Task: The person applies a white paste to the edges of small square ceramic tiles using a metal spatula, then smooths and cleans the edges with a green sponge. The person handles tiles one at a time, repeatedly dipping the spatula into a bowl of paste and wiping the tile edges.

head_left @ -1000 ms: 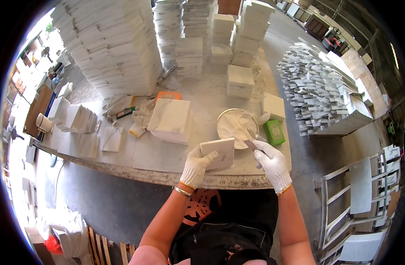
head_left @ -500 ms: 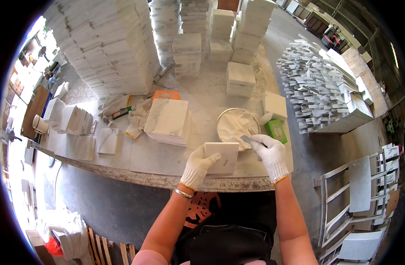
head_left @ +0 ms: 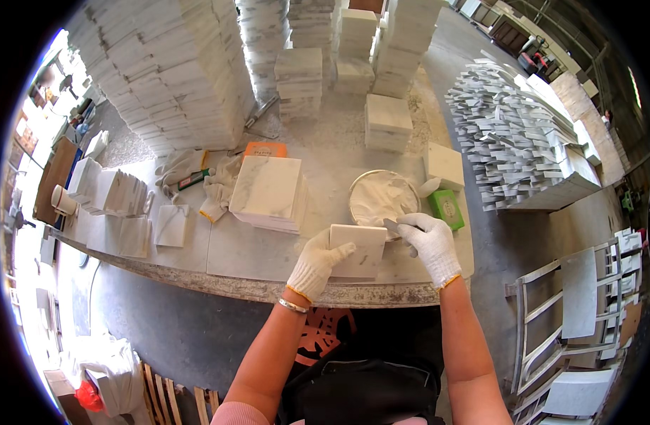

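Note:
Gloved in white, my left hand (head_left: 318, 263) grips a white marble tile (head_left: 359, 249) by its left side, thumb across the face, holding it tilted up near the table's front edge. My right hand (head_left: 431, 244), gloved too, is closed on a small grey scraper blade (head_left: 391, 225). The blade's tip is close to the tile's upper right corner. Just behind stands a round bowl (head_left: 351, 200) filled with white paste (head_left: 381, 198). A green box (head_left: 447, 210) lies to the right of the bowl, and a marble block (head_left: 444, 164) is behind that box.
A stack of marble tiles (head_left: 267, 191) sits left of the bowl, with an orange box (head_left: 266, 149) behind it. Cloth gloves (head_left: 219, 191) lie farther left. Tall tile stacks (head_left: 169, 71) rise at the back. On the right stand a pile of marble pieces (head_left: 509, 134) and a rack (head_left: 544, 312).
My right hand has shifted slightly left, bringing the scraper from over the bowl's front rim toward the tile's upper right corner. My left hand stays nearly in place with the tile.

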### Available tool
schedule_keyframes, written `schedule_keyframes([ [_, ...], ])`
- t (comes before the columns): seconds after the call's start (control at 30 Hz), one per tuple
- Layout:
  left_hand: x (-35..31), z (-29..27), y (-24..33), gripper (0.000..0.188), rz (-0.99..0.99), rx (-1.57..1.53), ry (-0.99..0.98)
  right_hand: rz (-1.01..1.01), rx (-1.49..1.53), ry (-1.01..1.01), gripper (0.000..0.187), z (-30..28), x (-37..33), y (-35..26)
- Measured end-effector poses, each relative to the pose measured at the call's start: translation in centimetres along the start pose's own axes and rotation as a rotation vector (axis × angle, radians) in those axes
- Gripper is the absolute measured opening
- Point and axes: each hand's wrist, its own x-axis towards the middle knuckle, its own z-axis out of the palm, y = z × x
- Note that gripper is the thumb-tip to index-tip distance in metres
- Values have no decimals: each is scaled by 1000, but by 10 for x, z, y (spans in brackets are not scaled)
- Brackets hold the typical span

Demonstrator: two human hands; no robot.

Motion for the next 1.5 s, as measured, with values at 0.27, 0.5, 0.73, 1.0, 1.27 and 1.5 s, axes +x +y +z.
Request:
schedule_keyframes([
  [0.27, 1, 1, 3, 36, -32, 42, 31, 85, 259, -39, 24, -12, -11, -6],
  [0.5, 7, -6, -6, 35, -52, 36, 37, 89, 252, -55, 22, -15, -20, -16],
  [0.73, 7, -6, -3, 35, -73, 17, 31, 46, 230, -42, 24, -10, -18, -8],
  [1.0, 7, -7, -3, 35, -77, -32, 30, 32, 216, -48, 24, -8, -19, -3],
  [1.27, 8, -9, -4, 35, -93, -35, 30, 29, 194, -33, 21, -5, -20, -3],
  [1.5, 7, -8, -2, 35, -94, -41, 19, -44, 157, 8, 18, -2, -18, 4],
])
